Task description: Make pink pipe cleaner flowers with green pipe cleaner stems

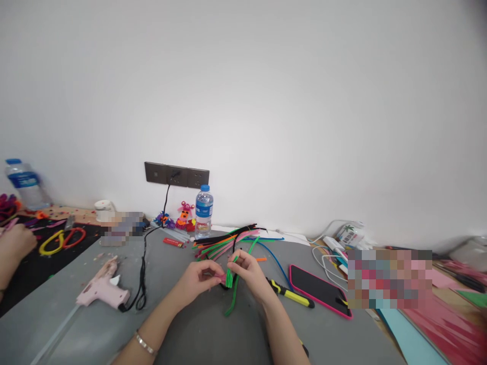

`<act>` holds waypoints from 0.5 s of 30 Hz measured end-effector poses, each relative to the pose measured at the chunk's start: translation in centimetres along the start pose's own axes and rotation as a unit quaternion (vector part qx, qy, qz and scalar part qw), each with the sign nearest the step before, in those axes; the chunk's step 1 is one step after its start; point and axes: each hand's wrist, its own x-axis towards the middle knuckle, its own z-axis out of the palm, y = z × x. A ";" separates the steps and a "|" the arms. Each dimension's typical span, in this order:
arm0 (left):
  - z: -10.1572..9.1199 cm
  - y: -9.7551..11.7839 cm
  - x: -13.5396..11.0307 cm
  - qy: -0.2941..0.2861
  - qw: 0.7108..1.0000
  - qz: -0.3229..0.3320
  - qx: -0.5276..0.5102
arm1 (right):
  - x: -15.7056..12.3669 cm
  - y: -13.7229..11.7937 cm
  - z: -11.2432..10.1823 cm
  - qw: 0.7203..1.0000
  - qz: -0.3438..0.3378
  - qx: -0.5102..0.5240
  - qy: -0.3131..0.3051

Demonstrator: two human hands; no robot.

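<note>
Between my two hands is a green pipe cleaner (pixel 229 279), bent into close loops, with a loose tail hanging down toward the table. My right hand (pixel 245 271) pinches its upper part between thumb and fingers. From the left, my left hand (pixel 201 278) closes thumb against fingers on a small pink piece (pixel 222 278) beside the green loops; its kind is hard to make out. Some dark strand shows just under the fingertips. Behind the hands lies a bundle of colourful pipe cleaners (pixel 218 244), black, orange, pink and green.
A pink glue gun (pixel 102 291) with a black cord lies left. Rightward are a yellow utility knife (pixel 292 295) and a pink-cased phone (pixel 319 290). A water bottle (pixel 204 213) stands by the wall. At far left, another person's hand (pixel 19 241) is near scissors (pixel 63 241).
</note>
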 end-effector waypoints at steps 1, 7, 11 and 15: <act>0.0 0.0 0.0 0.002 1.000 0.000 -0.010 | 0.0 0.1 0.0 1.000 0.007 0.009 0.001; 0.0 0.5 0.2 0.040 0.997 0.003 -0.059 | 0.2 0.6 -0.2 1.000 0.027 0.009 0.002; 0.2 1.0 0.2 0.066 0.994 -0.012 -0.090 | 0.3 0.7 -0.3 1.000 0.024 -0.004 -0.006; 0.5 0.9 0.2 0.101 0.989 -0.034 -0.101 | 0.3 0.5 -0.3 1.000 0.020 -0.018 -0.009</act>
